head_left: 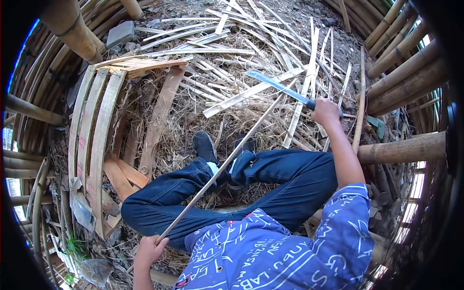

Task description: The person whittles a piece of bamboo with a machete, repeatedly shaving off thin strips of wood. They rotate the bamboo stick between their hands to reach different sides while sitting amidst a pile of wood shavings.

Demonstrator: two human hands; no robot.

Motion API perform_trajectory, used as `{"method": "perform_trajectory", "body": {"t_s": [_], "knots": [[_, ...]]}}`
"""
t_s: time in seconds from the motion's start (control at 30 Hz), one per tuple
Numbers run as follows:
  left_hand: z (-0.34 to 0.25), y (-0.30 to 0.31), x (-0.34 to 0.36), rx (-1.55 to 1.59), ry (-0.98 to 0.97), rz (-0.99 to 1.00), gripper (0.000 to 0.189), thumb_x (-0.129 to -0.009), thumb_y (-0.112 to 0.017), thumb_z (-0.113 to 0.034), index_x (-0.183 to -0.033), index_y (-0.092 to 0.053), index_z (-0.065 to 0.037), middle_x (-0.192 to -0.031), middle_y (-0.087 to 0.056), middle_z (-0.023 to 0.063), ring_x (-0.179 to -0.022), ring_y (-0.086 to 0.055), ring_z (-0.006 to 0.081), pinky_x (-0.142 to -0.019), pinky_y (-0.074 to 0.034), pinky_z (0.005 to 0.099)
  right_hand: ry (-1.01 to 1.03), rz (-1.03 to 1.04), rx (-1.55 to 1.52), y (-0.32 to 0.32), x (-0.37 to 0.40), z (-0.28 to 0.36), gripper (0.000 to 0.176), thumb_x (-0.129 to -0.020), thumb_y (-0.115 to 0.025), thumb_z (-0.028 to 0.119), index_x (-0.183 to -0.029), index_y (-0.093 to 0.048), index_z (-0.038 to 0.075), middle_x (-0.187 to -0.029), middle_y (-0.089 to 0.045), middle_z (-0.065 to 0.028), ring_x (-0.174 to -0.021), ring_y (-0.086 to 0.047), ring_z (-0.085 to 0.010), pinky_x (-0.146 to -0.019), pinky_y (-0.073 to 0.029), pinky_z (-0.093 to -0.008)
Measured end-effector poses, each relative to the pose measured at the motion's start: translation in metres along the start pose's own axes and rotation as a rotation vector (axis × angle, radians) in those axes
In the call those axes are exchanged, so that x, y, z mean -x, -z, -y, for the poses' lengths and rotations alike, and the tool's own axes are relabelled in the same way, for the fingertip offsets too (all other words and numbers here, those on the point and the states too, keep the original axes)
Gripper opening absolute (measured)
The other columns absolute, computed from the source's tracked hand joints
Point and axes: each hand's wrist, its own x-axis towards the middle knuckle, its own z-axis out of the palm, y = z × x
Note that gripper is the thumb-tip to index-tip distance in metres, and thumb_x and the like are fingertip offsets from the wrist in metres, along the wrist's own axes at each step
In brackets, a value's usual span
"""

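My right hand [326,112] is closed round the dark handle of a long knife [278,86], its blade pointing up and to the left. In my left hand [151,250], low at the left, is the near end of a long thin bamboo strip [217,173]. The strip slants up across my legs [285,176], and its far end overlaps the knife blade in this view. Beyond my shoes [205,146], the ground is strewn with shavings [176,125] and pale split strips [253,92].
A slatted wooden crate [108,111] stands at the left, with brown boards [126,176] beside it. Bamboo poles [406,149] form walls on both sides. A grey block [121,34] lies at the upper left, and clear plastic [94,270] at the lower left.
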Motion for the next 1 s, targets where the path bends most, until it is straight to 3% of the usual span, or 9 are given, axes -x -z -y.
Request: {"method": "perform_trajectory", "body": {"t_s": [0.03,0.17,0.4,0.53,0.67,0.8,0.87,0.9,1.0], "knots": [[-0.010,0.001,-0.007,0.034,0.098,0.012,0.036,-0.087,-0.064,-0.031,-0.074,-0.063,0.002,-0.059,-0.056,0.0224,-0.058,-0.058,0.0397,-0.057,-0.045,0.0431,0.015,0.009,-0.058,0.001,0.003,0.004,0.025,-0.075,-0.063,0.021,-0.095,-0.069,0.007,-0.093,-0.070,-0.0156,-0.089,-0.069,-0.0309,-0.081,-0.054,-0.0435],[-0.007,-0.008,-0.012,0.003,-0.002,-0.178,0.033,-0.091,-0.059,-0.025,-0.072,-0.061,0.002,-0.058,-0.053,0.0236,-0.055,-0.055,0.0424,-0.054,-0.043,0.0441,-0.021,0.054,-0.267,-0.012,0.003,0.009,0.027,-0.073,-0.061,0.018,-0.093,-0.068,0.003,-0.095,-0.069,-0.0212,-0.092,-0.067,-0.0355,-0.082,-0.053,-0.0447],[-0.010,-0.008,-0.024,0.139,0.029,-0.070,0.035,-0.092,-0.057,-0.025,-0.073,-0.060,0.003,-0.059,-0.051,0.0253,-0.057,-0.053,0.0445,-0.054,-0.041,0.0454,-0.014,0.136,-0.493,-0.015,-0.001,0.021,0.023,-0.070,-0.057,0.016,-0.086,-0.069,0.005,-0.095,-0.068,-0.0230,-0.090,-0.066,-0.0399,-0.082,-0.051,-0.0461],[-0.022,0.000,-0.024,0.164,0.099,-0.069,0.035,-0.093,-0.057,-0.026,-0.073,-0.060,0.004,-0.059,-0.050,0.0254,-0.057,-0.053,0.0446,-0.054,-0.041,0.0454,0.070,-0.042,-0.272,-0.007,0.015,0.029,0.019,-0.071,-0.060,0.015,-0.086,-0.069,0.006,-0.085,-0.069,-0.0197,-0.085,-0.068,-0.0348,-0.078,-0.054,-0.0444],[-0.043,0.009,-0.022,0.139,0.041,-0.163,0.035,-0.093,-0.057,-0.026,-0.075,-0.061,0.004,-0.059,-0.051,0.0253,-0.057,-0.053,0.0445,-0.054,-0.042,0.0448,0.265,0.042,-0.100,-0.001,0.035,0.050,0.018,-0.070,-0.062,0.014,-0.086,-0.069,0.011,-0.084,-0.070,-0.0157,-0.082,-0.070,-0.0293,-0.075,-0.055,-0.0426],[0.002,-0.013,-0.017,0.058,-0.061,-0.155,0.035,-0.093,-0.057,-0.026,-0.076,-0.062,0.003,-0.058,-0.051,0.0247,-0.056,-0.053,0.0441,-0.053,-0.042,0.0447,0.329,0.004,-0.020,0.002,0.040,0.044,0.018,-0.072,-0.061,0.015,-0.087,-0.070,0.012,-0.085,-0.071,-0.0111,-0.082,-0.070,-0.0305,-0.078,-0.054,-0.0431],[0.016,-0.017,-0.008,0.090,-0.024,-0.089,0.034,-0.093,-0.057,-0.027,-0.077,-0.063,0.003,-0.057,-0.052,0.0237,-0.055,-0.053,0.0436,-0.053,-0.042,0.0443,0.028,0.130,-0.043,0.019,0.019,0.010,0.019,-0.076,-0.060,0.014,-0.093,-0.070,0.012,-0.094,-0.071,-0.0124,-0.091,-0.069,-0.0277,-0.080,-0.053,-0.0417],[0.001,-0.012,-0.011,0.087,-0.025,-0.087,0.034,-0.093,-0.057,-0.027,-0.077,-0.063,0.003,-0.057,-0.052,0.0237,-0.055,-0.053,0.0436,-0.053,-0.042,0.0443,-0.031,0.025,-0.022,-0.008,-0.002,-0.021,0.019,-0.076,-0.065,0.022,-0.092,-0.071,0.014,-0.091,-0.071,-0.0103,-0.085,-0.070,-0.0253,-0.075,-0.055,-0.0403],[-0.042,-0.009,-0.025,0.087,0.010,-0.078,0.034,-0.093,-0.057,-0.027,-0.078,-0.063,0.003,-0.057,-0.053,0.0226,-0.053,-0.054,0.0412,-0.052,-0.043,0.0433,-0.036,-0.053,0.021,-0.018,-0.003,-0.024,0.021,-0.073,-0.063,0.016,-0.092,-0.070,0.010,-0.091,-0.070,-0.0148,-0.087,-0.069,-0.0307,-0.079,-0.055,-0.0423]]}}
